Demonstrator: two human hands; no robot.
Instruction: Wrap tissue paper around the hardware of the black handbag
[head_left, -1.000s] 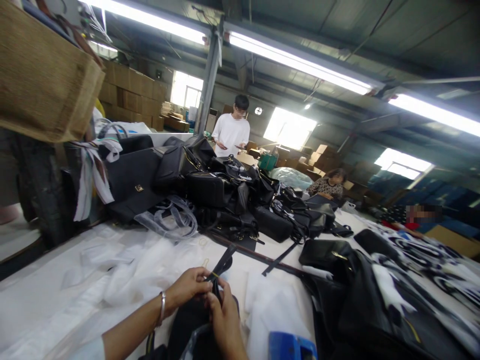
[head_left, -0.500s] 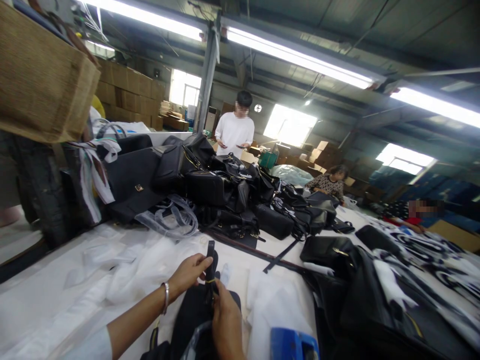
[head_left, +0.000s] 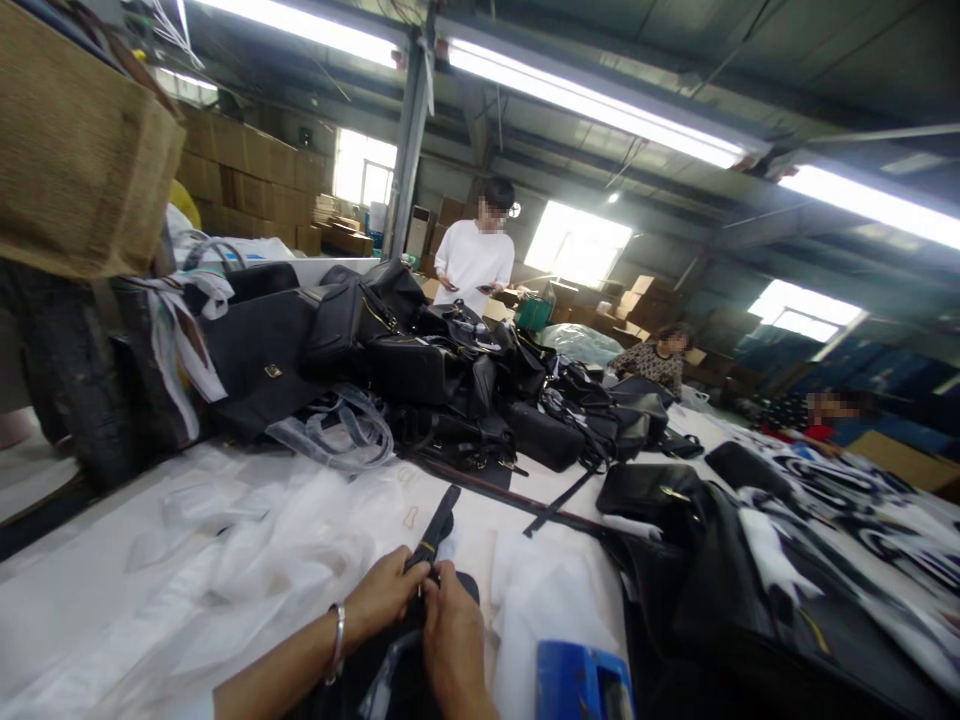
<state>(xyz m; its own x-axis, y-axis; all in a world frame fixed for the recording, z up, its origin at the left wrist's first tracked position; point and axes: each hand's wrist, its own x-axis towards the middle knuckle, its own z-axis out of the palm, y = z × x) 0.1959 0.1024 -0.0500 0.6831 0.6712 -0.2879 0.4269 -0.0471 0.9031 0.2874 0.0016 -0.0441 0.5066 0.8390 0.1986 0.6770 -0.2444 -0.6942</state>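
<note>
Two bare hands at a black strap; the left hand [head_left: 384,600] pinches the black strap [head_left: 441,512] between thumb and bent fingers, and the right hand [head_left: 454,625] closes on it just beside, the two sets of fingertips nearly touching; exactly what lies between the right fingertips is partly hidden; the strap's far end projects beyond the fingers, tilted, with a yellow band [head_left: 426,547] around it just past the left fingertips; below the fingers lies a dark item, partly covered by clear plastic [head_left: 387,668]; white film [head_left: 247,570] spreads left of the fingers, a white sheet [head_left: 553,590] lies to their right, and a blue object [head_left: 576,682] rests nearer the wearer on that side; a heap of black bags [head_left: 409,372] stands well beyond; possible faults, by judgement: the strap could fan apart if the pinch loosens near the band; the band could slip off if pushed toward the projecting end; the plastic could snag if the right hand drags across it.
</note>
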